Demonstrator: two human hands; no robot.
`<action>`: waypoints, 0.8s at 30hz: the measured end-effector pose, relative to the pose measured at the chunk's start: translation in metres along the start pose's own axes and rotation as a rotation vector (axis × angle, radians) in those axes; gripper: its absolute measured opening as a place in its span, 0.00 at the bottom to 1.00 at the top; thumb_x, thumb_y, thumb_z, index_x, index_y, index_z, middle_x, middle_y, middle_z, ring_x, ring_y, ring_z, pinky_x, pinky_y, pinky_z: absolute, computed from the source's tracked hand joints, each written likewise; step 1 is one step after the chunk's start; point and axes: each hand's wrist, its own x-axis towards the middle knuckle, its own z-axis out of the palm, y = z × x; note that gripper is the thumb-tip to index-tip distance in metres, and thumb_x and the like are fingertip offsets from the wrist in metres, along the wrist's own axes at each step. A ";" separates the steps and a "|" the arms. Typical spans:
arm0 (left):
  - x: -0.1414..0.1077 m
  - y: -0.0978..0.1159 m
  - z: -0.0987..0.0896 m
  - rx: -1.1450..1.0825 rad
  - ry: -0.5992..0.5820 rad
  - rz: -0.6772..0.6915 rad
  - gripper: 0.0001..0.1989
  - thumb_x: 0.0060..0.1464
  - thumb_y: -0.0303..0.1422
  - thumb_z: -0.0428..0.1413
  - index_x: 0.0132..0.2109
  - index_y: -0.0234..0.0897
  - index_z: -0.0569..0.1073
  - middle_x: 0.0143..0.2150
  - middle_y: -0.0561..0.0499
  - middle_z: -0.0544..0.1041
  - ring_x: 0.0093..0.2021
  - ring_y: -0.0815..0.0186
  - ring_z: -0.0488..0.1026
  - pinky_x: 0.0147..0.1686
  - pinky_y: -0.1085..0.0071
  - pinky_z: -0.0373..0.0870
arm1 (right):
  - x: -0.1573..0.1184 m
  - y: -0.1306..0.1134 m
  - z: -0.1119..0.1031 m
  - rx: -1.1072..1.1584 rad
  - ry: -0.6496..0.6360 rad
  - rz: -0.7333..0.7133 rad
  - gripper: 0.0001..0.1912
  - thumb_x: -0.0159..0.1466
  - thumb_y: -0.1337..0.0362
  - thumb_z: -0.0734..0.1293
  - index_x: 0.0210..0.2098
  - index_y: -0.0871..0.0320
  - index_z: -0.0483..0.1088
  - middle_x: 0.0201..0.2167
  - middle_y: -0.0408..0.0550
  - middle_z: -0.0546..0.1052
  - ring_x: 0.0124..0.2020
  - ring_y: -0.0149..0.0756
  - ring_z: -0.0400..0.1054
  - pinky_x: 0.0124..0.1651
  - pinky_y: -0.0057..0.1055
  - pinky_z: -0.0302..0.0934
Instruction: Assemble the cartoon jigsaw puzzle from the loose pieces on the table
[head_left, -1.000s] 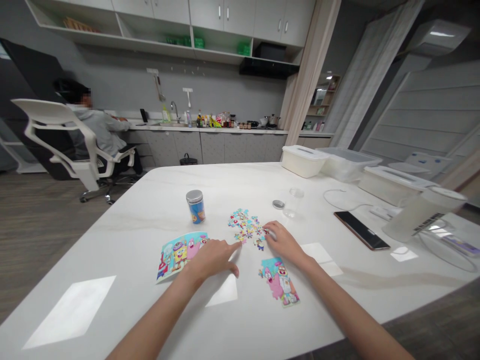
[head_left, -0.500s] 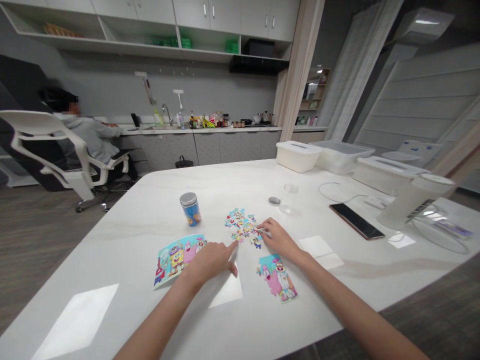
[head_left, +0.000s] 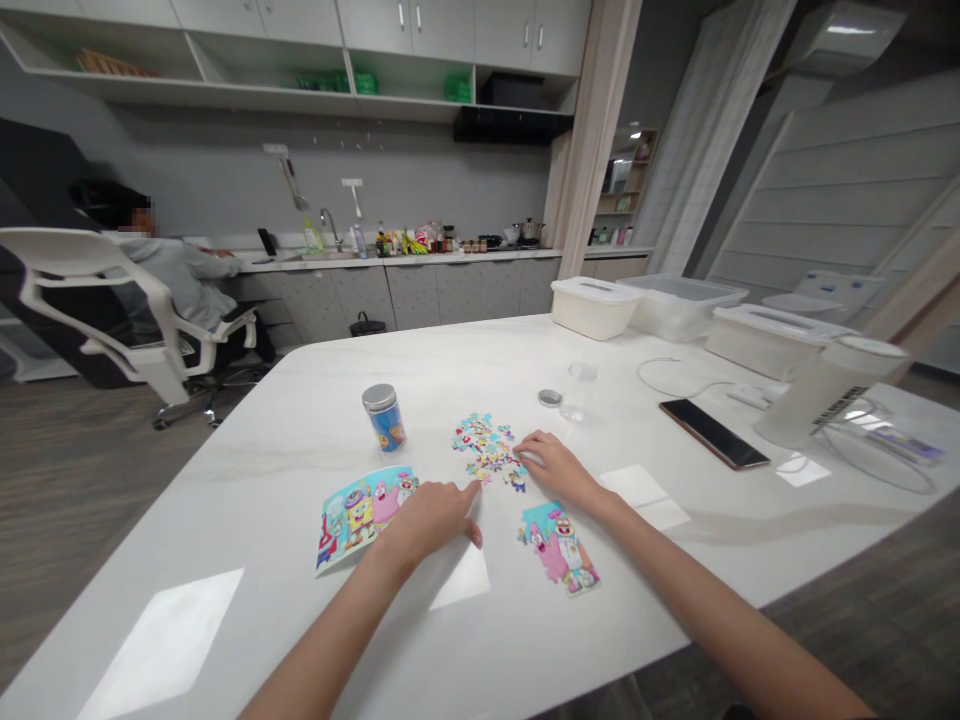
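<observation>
Loose jigsaw puzzle pieces [head_left: 484, 440] lie in a colourful pile on the white table. My left hand [head_left: 439, 515] reaches the pile's near edge with its index finger stretched out and thumb apart, holding nothing. At the pile's right side, my right hand [head_left: 555, 468] has its fingers bent together around a pale, flat puzzle piece [head_left: 531, 458], mostly hidden by the fingers. A partly joined puzzle section [head_left: 559, 550] with a pink starfish figure lies below my right hand. The printed picture sheet [head_left: 364, 515] with cartoon figures is left of my left hand, which partly covers its right side.
A blue-printed jar [head_left: 385, 420] with a silver lid stands behind the sheet. Beyond the pile are a loose lid [head_left: 550, 398] and a clear jar [head_left: 577, 395]. To the right are a phone [head_left: 712, 433], cables, a tumbler [head_left: 825, 395] and lidded bins [head_left: 596, 308]. A seated person [head_left: 180, 275] is at far left.
The view has shifted slightly. My right hand's fingers are drawn in a little more at the pile's right edge. My left index finger stays at the near edge.
</observation>
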 end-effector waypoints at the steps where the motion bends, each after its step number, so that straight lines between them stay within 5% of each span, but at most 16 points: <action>1: 0.000 0.000 0.000 0.000 0.001 -0.001 0.26 0.58 0.49 0.55 0.57 0.36 0.67 0.37 0.41 0.80 0.40 0.51 0.79 0.38 0.64 0.71 | 0.001 0.000 -0.001 0.006 -0.001 0.008 0.13 0.64 0.70 0.63 0.45 0.56 0.76 0.44 0.51 0.75 0.49 0.40 0.68 0.56 0.40 0.61; 8: 0.001 -0.002 0.002 -0.017 -0.005 -0.013 0.31 0.58 0.51 0.55 0.60 0.34 0.65 0.38 0.39 0.80 0.41 0.49 0.79 0.38 0.63 0.71 | 0.031 0.009 -0.012 0.000 -0.179 0.030 0.14 0.57 0.69 0.70 0.44 0.59 0.76 0.39 0.49 0.75 0.38 0.38 0.71 0.48 0.35 0.66; 24: -0.005 -0.004 -0.004 -0.026 -0.067 0.023 0.34 0.60 0.52 0.53 0.66 0.37 0.61 0.36 0.40 0.81 0.39 0.47 0.79 0.37 0.58 0.72 | 0.013 -0.001 -0.006 -0.089 -0.096 -0.005 0.16 0.66 0.72 0.57 0.47 0.58 0.74 0.42 0.53 0.72 0.46 0.40 0.68 0.53 0.38 0.62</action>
